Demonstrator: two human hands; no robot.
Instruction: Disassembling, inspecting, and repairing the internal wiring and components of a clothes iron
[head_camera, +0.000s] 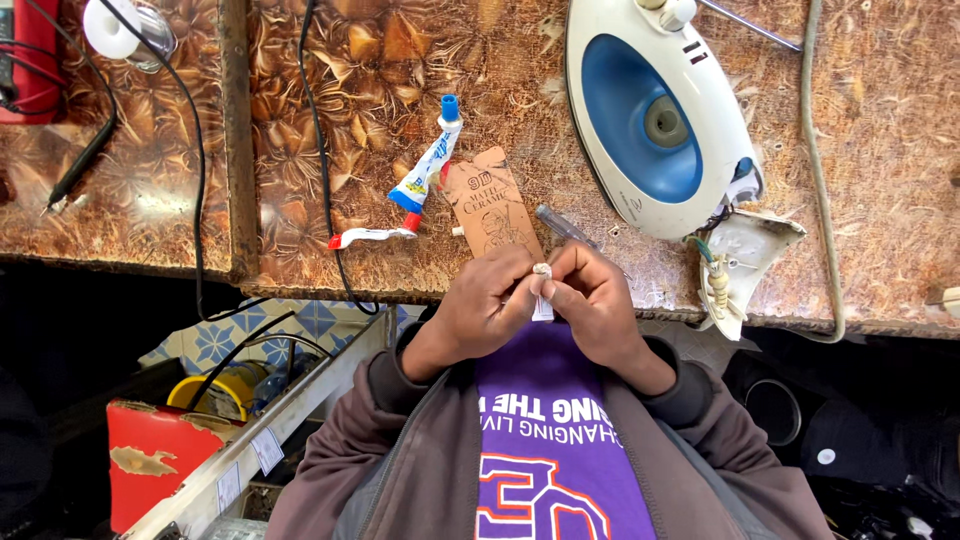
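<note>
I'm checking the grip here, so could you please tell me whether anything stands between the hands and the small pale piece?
Nothing visible does. The left hand and right hand both pinch the small pale piece directly at their fingertips.

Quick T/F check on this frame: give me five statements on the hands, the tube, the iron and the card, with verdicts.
1. Both hands, left hand and right hand, pinch one small pale ring-like part between them. True.
2. The white and blue squeezed tube with a blue cap lies on the patterned brown worktop. True.
3. The white clothes iron with a blue underside stands upright on its heel. False: it lies tipped over, underside facing the camera.
4. The brown printed card is held in the left hand. False: it lies on the worktop beyond the hands.
5. The tube is left of the iron in the head view. True.
</note>
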